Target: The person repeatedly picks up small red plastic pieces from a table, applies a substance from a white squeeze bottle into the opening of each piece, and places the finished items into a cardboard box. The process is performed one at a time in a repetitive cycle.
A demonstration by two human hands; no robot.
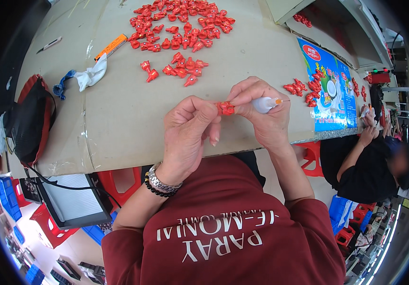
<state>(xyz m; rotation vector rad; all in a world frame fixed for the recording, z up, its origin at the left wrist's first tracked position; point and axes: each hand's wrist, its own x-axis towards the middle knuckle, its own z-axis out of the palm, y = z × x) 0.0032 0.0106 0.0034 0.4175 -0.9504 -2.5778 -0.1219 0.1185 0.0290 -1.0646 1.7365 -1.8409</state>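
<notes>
A small red plastic part (225, 109) is pinched between the fingertips of both my hands, above the near side of the table. My left hand (189, 130), with a metal watch and dark beads at the wrist, grips it from the left. From the other side, my right hand (261, 111) holds the same part between thumb and fingers. That hand also keeps a small white squeeze bottle (264, 104) with an orange collar and thin needle tip in its palm, the tip pointing right. Beyond my hands lies a loose group of similar red parts (185, 67).
A large pile of red parts (180, 23) covers the far middle. At left lie an orange box (111, 46), a pen (49, 44), a white cloth (90, 74) and a black-red bag (33, 121). A blue printed sheet (328, 90) lies right, where a co-worker (366, 161) sits.
</notes>
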